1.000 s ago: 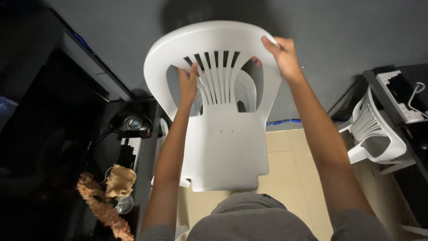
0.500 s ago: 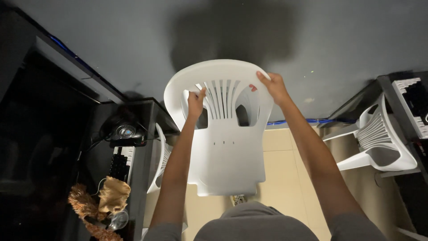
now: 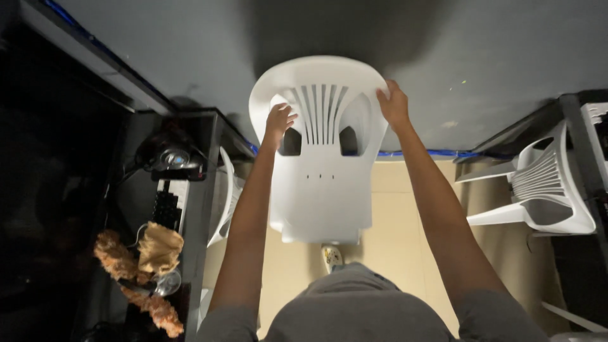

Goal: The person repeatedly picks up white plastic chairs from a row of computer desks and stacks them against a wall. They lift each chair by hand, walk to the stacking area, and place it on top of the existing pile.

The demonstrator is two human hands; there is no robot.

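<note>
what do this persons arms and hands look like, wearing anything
Both arms are bare from the wrists up to short grey sleeves at the shoulders. The left hand and right hand are bare too: no gloves, and no watch, bracelet or ring can be seen. The fingers show no markings.

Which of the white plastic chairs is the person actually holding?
The middle white chair, gripped at its backrest by both hands; the chair on the right and the one at the left desk go untouched.
</note>
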